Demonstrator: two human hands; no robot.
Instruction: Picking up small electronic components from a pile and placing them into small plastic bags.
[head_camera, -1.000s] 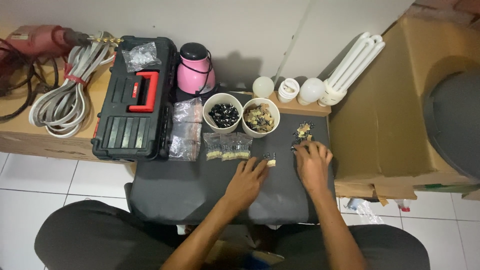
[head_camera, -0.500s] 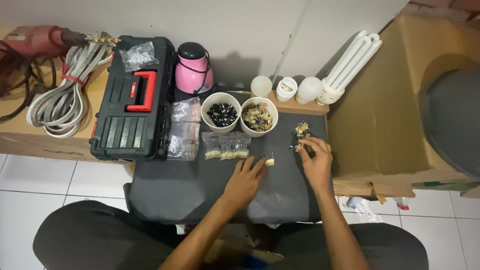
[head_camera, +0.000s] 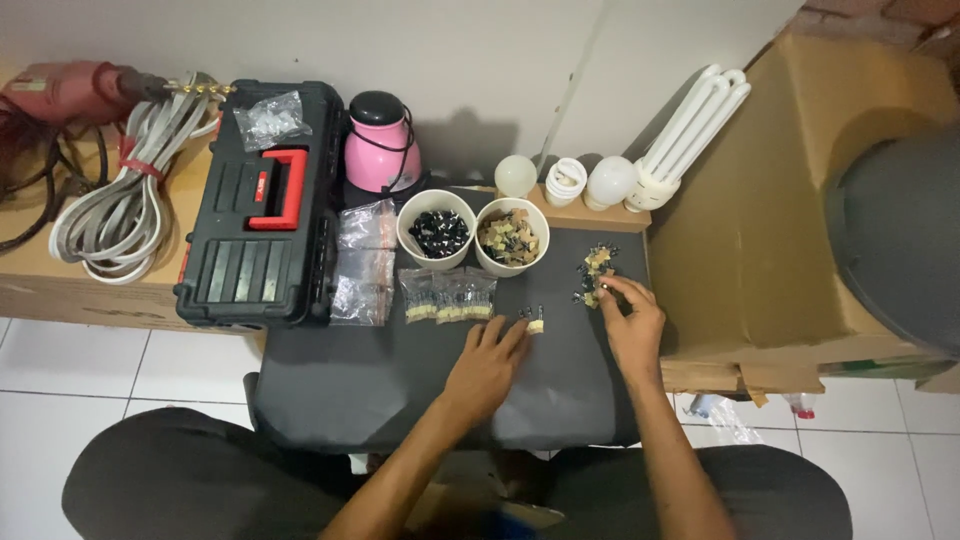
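Since a second ago the right hand (head_camera: 632, 322) has crept up from the bare mat to the small heap of tan-and-dark electronic parts (head_camera: 594, 276); the left hand (head_camera: 487, 358) has barely shifted. The heap lies on the dark grey padded work surface (head_camera: 380, 380), just right of the two white round bowls (head_camera: 475, 232), probably kept close for sorting. The right hand's fingertips are pinched together at the heap's lower edge, touching it; whether a part is actually caught between them is too small to tell. The left hand lies flat and loosely open, fingers extended toward a single small tan part (head_camera: 535, 323) just beyond them, holding nothing. A row of taped component strips (head_camera: 447, 297) lies beside it.
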